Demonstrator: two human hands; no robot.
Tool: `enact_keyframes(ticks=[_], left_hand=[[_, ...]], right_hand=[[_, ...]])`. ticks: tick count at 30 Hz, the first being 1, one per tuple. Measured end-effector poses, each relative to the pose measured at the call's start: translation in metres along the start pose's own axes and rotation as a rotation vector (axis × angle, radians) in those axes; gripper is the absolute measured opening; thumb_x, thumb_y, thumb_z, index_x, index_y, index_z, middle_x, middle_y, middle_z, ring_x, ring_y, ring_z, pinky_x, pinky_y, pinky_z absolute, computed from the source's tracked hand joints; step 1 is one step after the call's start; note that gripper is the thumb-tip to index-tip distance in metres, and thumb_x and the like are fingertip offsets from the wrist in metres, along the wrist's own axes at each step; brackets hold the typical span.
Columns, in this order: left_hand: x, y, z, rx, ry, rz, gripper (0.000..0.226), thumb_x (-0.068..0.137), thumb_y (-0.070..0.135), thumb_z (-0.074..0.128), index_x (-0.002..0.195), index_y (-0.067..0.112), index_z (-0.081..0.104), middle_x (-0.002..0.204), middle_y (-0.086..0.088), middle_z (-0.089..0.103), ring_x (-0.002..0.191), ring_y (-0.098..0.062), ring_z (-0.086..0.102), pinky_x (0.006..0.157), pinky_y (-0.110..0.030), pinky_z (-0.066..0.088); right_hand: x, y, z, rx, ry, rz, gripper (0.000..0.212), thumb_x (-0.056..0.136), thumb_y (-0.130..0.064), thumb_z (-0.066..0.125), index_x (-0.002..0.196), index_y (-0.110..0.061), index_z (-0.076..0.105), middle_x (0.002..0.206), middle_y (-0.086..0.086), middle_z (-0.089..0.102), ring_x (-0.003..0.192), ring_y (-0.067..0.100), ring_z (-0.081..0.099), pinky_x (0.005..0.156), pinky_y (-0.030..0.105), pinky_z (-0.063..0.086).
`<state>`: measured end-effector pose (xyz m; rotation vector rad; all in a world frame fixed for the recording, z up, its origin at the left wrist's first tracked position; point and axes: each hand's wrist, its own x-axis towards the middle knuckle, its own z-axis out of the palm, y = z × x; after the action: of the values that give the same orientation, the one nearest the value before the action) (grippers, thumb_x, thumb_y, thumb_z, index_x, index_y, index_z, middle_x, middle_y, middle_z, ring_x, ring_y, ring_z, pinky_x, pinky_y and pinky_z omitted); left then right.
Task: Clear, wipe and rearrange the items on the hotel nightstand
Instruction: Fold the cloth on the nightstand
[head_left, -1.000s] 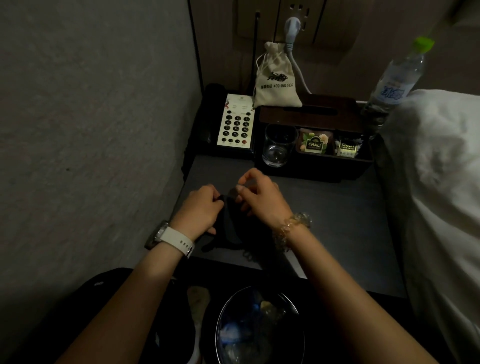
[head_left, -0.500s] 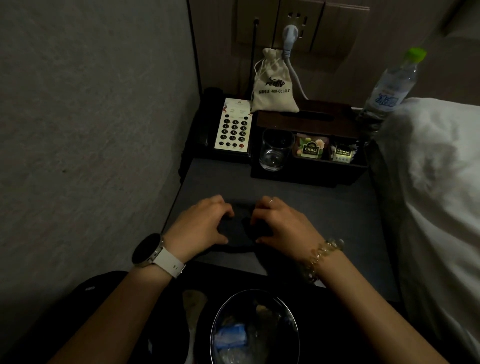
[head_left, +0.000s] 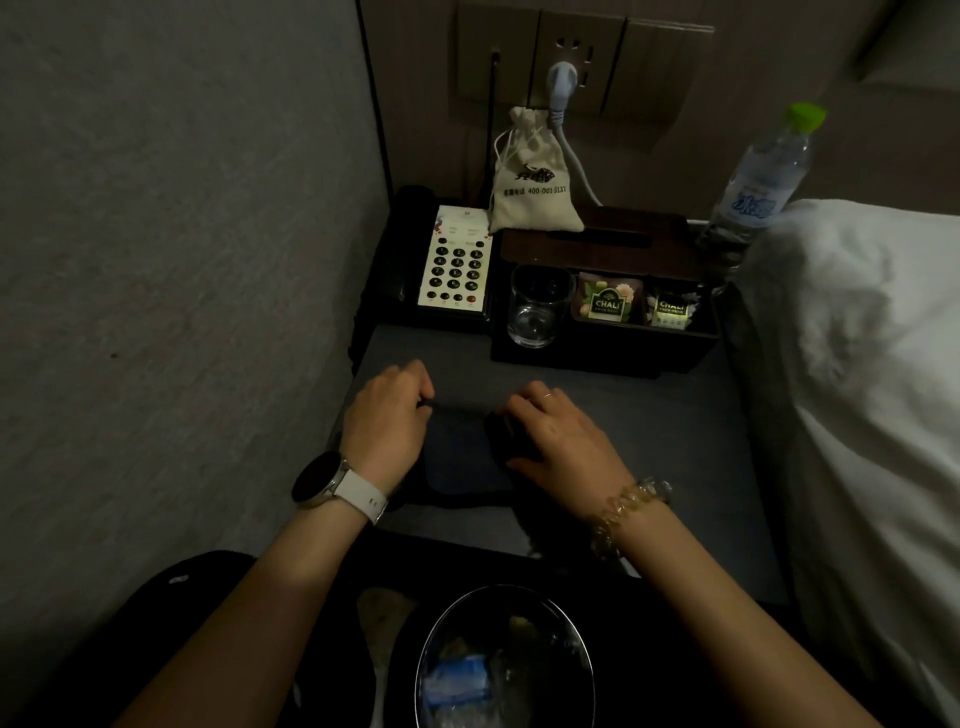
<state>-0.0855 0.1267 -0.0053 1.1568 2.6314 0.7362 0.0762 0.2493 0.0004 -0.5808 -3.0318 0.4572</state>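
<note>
A dark cloth (head_left: 462, 457) lies flat on the grey nightstand top (head_left: 680, 447), near its front left. My left hand (head_left: 387, 418), with a white-strapped watch on the wrist, pinches the cloth's far left edge with curled fingers. My right hand (head_left: 558, 441), with a bead bracelet on the wrist, rests on the cloth's right side, and its bent fingers hold the far right edge. The cloth's near edge reaches almost to the front of the nightstand.
At the back stand a telephone (head_left: 457, 265), a drawstring bag (head_left: 530, 187), and a dark organiser (head_left: 602, 353) holding a glass (head_left: 535, 306) and tea packets (head_left: 608, 304). A water bottle (head_left: 763, 176) stands by white bedding (head_left: 857, 374). A lined bin (head_left: 504, 665) sits below.
My hands have moved apart along the cloth's far edge, left hand to the left and right hand to the right. The bunched cloth now lies spread out flat.
</note>
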Motion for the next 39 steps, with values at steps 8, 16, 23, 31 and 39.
enact_keyframes(ticks=[8,16,23,31,39], left_hand=[[-0.004,0.009,0.003,0.068,0.101,0.14,0.035,0.078,0.002,0.072,0.104,0.014,0.052,0.109,-0.006,0.045,0.1,-0.023,0.05,0.079,-0.04,0.05],[-0.014,-0.004,-0.005,0.187,-0.268,0.202,0.033,0.075,0.019,0.079,0.103,0.019,0.062,0.106,0.002,0.053,0.099,-0.02,0.057,0.08,-0.033,0.047],[-0.008,-0.014,-0.008,0.363,-0.272,0.165,0.049,0.091,0.019,0.063,0.136,0.012,0.046,0.139,-0.004,0.041,0.125,-0.024,0.045,0.094,-0.043,0.048],[0.017,-0.029,-0.011,0.316,-0.277,0.079,0.055,0.099,0.011,0.048,0.149,0.008,0.024,0.16,-0.007,0.017,0.144,-0.024,0.027,0.109,-0.044,0.036],[0.031,-0.037,-0.01,0.32,-0.262,0.037,0.061,0.1,0.014,0.048,0.152,0.012,0.018,0.163,-0.003,0.007,0.147,-0.02,0.019,0.113,-0.046,0.031]], right_hand=[[-0.005,-0.009,-0.003,-0.053,-0.085,-0.11,0.052,0.084,-0.032,0.067,0.132,-0.024,0.047,0.135,-0.003,0.041,0.119,0.017,0.043,0.094,0.032,0.041],[0.0,-0.013,0.003,-0.062,-0.125,-0.081,0.054,0.086,-0.033,0.066,0.136,-0.024,0.047,0.148,-0.004,0.039,0.13,0.019,0.045,0.099,0.031,0.04],[0.031,-0.029,0.018,-0.007,-0.12,-0.037,0.056,0.092,-0.031,0.06,0.142,-0.018,0.039,0.16,0.003,0.023,0.147,0.019,0.021,0.117,0.036,0.026],[0.069,-0.037,0.027,0.038,-0.086,0.029,0.054,0.094,-0.025,0.056,0.144,-0.02,0.034,0.162,-0.002,0.015,0.149,0.013,0.012,0.121,0.047,0.004],[0.092,-0.04,0.027,0.096,-0.069,0.073,0.054,0.092,-0.018,0.054,0.143,-0.019,0.035,0.162,-0.003,0.017,0.149,0.011,0.011,0.12,0.049,-0.001]])
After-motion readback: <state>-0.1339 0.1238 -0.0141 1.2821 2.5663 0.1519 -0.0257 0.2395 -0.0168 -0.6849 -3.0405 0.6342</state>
